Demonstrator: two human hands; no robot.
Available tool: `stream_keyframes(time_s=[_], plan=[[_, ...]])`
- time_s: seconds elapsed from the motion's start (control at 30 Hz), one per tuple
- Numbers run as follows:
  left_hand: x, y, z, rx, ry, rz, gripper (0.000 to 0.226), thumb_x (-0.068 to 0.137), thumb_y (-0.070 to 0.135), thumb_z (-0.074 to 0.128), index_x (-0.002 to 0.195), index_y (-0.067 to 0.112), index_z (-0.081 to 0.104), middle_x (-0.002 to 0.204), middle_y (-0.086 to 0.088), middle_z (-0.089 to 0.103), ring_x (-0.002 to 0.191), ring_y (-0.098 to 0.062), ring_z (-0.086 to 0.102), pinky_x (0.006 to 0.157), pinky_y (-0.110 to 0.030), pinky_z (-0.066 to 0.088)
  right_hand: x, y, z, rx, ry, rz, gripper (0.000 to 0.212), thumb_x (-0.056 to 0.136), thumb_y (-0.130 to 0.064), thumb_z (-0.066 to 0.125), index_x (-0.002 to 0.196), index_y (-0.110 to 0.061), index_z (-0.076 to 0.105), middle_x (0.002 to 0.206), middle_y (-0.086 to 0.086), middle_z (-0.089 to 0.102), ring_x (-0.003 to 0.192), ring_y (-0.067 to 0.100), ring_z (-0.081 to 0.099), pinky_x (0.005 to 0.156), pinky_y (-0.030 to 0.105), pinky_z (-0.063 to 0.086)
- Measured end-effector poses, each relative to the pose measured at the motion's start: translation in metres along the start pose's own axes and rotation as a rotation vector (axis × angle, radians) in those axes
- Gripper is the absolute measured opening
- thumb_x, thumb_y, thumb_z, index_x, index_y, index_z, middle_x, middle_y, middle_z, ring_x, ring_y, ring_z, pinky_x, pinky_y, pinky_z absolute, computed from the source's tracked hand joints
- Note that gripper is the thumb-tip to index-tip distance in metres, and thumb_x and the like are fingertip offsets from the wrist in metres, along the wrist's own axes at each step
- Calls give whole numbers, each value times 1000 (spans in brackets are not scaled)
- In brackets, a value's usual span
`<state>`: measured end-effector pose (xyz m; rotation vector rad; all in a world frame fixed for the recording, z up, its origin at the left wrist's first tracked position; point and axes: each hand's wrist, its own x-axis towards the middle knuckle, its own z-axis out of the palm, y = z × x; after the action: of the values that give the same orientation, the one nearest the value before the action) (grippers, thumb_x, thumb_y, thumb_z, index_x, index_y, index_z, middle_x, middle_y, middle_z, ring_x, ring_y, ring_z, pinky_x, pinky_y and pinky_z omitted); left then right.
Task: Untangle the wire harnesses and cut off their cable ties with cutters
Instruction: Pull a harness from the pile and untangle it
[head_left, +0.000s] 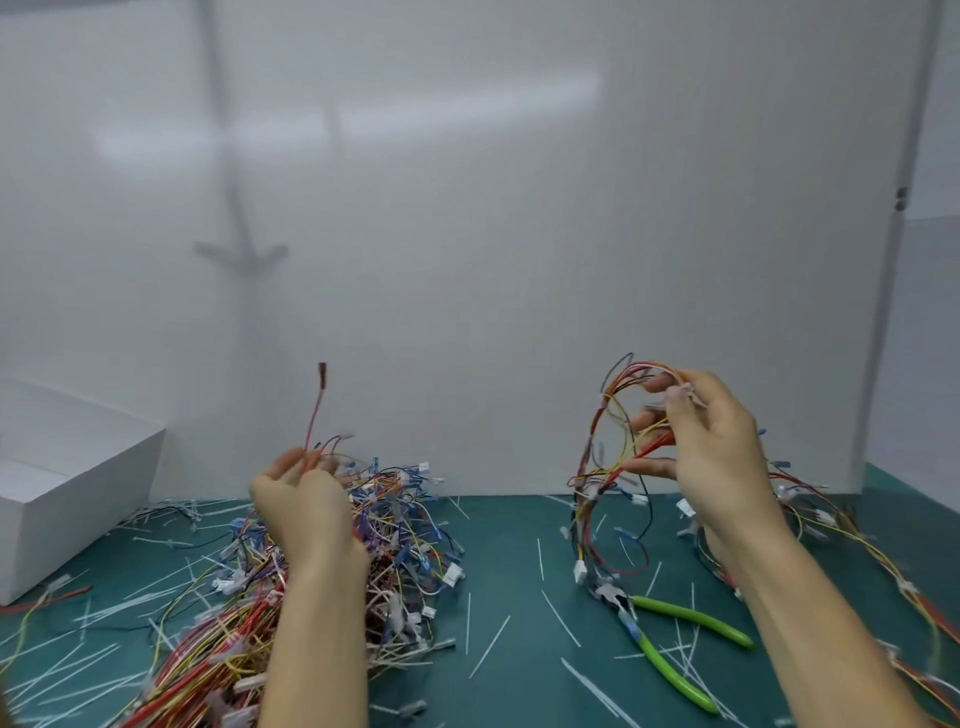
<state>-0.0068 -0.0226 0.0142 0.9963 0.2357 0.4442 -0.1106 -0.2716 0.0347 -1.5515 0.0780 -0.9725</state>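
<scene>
- At 7 o'clock, closest to the person, red and yellow wires fan out from the pile of wire harnesses (395, 530), which heaps up toward the middle of the mat with blue leads and white connectors mixed in.
- The left forearm crosses this pile and hides its centre.
- The cutters (670, 644) lie on the mat at 5 o'clock, green handles splayed apart and head pointing to 11 o'clock. Neither hand touches them.
- Cut cable ties (558, 618), thin white strips, lie scattered over the mat around the pile and the cutters.
- The left hand (301, 509) is over the pile at 7 o'clock. Its fingers are curled up around a few strands, and a thin red wire (314, 415) rises from the fingertips to a dark terminal.
- The right hand (717, 452) is raised at 4 o'clock, thumb and fingers pinching the top of a looped harness (613, 441) of red, yellow and black wires. The harness hangs down, its lower connectors just above the cutters' head.
- Behind the right wrist at 4 o'clock, more loose wires (818, 514) trail along the mat, partly hidden by the arm.
- The work surface is a dark green mat (519, 530).
- A white box (78, 499) stands on the mat at 9 o'clock.
- A glossy white wall panel (467, 208) closes the far side, with a second panel (919, 364) at 3 o'clock.
</scene>
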Motion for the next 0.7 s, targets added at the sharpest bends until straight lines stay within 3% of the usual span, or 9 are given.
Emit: stream_keyframes(time_s=[0.07, 0.17, 0.3, 0.43, 0.53, 0.7], plan=[[5, -3, -9, 382, 39, 113, 36, 92, -11, 43, 117, 14, 46, 139, -21, 42, 109, -25, 53, 83, -33, 48, 2, 0, -4, -35, 30, -29, 25, 107, -17, 38, 100, -22, 61, 81, 10, 60, 55, 6, 61, 47, 26, 56], [7, -13, -16, 845, 35, 191, 43, 87, -9, 52, 121, 16, 46, 156, -18, 13, 139, -40, 20, 110, -54, 31, 4, 3, -8, -115, 35, -59, 24, 106, -20, 40, 104, -25, 63, 81, 6, 63, 61, 11, 62, 47, 28, 57], [9, -34, -18, 1317, -205, 235, 57, 86, 1, 58, 138, 20, 44, 158, -19, 15, 144, -39, 15, 115, -54, 24, 5, 6, -10, -141, 21, -77, 25, 106, -22, 41, 105, -29, 64, 78, 4, 65, 57, 9, 62, 50, 32, 58], [4, -56, -15, 1587, -338, 405, 66, 91, 14, 59, 149, 28, 31, 164, -11, -11, 152, -31, -10, 118, -54, 14, 6, 8, -9, -156, 1, -87, 25, 106, -23, 42, 102, -33, 64, 77, 6, 66, 55, 8, 61, 48, 30, 57], [5, -76, -17, 1755, -374, 538, 73, 90, 14, 55, 153, 30, 20, 162, -10, -25, 146, -35, -28, 115, -64, -4, 6, 9, -9, -169, -2, -93, 26, 106, -24, 41, 100, -37, 63, 77, 7, 66, 56, 10, 62, 49, 30, 58], [1, -111, -30, 1896, -324, 714, 81, 91, 15, 46, 157, 19, -1, 160, -11, -30, 139, -35, -40, 111, -62, -20, 5, 9, -10, -170, 0, -88, 29, 106, -23, 41, 95, -40, 62, 76, 5, 65, 55, 10, 61, 48, 31, 58]])
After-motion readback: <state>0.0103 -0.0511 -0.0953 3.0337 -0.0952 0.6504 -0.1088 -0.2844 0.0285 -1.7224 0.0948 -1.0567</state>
